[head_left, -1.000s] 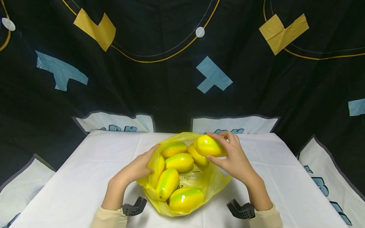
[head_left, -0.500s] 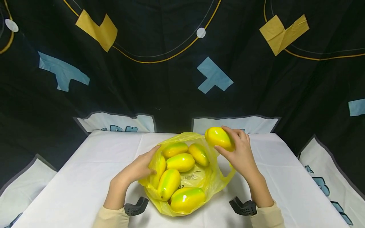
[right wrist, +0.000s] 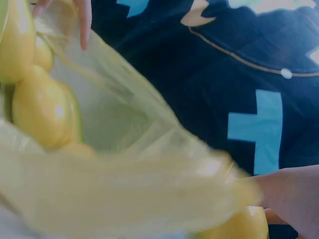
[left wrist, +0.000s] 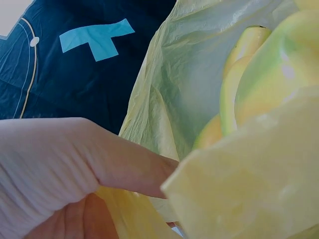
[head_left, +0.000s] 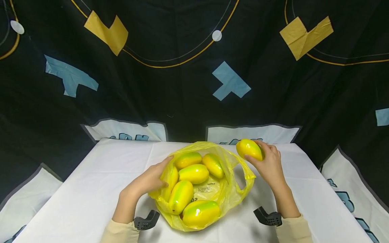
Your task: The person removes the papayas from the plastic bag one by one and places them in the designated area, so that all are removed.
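Note:
A thin yellow plastic bag (head_left: 234,192) lies with its mouth spread, and several glossy yellow mangoes (head_left: 193,173) with green streaks lie inside it. My left hand (head_left: 149,179) grips the bag's left rim; in the left wrist view its thumb (left wrist: 134,167) reaches in behind a fold of the film. To the right of the bag, my right hand (head_left: 268,162) holds one mango (head_left: 250,149) between thumb and fingers, over the far right part of the table. In the right wrist view, a blurred strip of the bag partly hides that mango (right wrist: 239,226).
A white cloth covers the table (head_left: 79,189). Behind it hangs a dark patterned curtain (head_left: 182,101). The bag's loop handle (head_left: 247,175) stands out on its right side, close to the right hand. Printed text shows on the bag's inside.
My right hand has lifted a mango out over the bag's right rim and carried it to the right. The bag's right handle has sprung outward. The left hand stays on the rim.

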A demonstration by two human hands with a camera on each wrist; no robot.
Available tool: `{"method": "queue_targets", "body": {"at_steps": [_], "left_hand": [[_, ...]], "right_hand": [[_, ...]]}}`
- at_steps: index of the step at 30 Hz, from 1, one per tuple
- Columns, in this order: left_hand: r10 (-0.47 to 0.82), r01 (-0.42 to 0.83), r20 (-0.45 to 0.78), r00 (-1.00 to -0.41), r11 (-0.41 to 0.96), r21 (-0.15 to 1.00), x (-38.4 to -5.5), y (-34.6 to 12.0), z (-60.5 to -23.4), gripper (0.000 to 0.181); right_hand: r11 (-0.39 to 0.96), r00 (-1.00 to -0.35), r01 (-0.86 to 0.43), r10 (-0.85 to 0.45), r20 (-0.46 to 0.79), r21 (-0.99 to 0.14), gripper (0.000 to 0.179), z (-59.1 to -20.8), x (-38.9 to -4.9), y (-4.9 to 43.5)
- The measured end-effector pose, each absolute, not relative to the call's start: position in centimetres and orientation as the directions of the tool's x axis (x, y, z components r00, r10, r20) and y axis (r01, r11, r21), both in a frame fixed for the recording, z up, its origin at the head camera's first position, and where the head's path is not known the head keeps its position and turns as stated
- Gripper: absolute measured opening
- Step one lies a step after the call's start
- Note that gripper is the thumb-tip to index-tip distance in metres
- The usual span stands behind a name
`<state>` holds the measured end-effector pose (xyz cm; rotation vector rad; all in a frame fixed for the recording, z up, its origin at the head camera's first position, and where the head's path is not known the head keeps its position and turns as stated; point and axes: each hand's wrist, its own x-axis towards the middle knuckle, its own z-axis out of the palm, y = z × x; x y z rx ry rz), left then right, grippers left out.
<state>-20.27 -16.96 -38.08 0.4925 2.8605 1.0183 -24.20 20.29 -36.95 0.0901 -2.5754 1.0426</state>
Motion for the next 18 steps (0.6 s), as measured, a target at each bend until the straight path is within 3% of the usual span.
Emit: {"method": "queue_targets", "body": {"at_steps": [7,18], "left_hand": [[0.335,0.293,0.053,-0.941,0.726,0.622,-20.4,-16.8,-38.2,0.085],[0.334,0.288,0.047,-0.941,0.722,0.629,-20.3,-16.8,-38.1,0.085]], "right_hand": [[0.752,-0.963,-0.111,0.081,0.259,-0.65,0.066,-38.5,-25.4,20.8],[0.806,-0.97,-0.098,0.052,0.236,-0.583,0.058,-41.1,-26.5,21.4]]}}
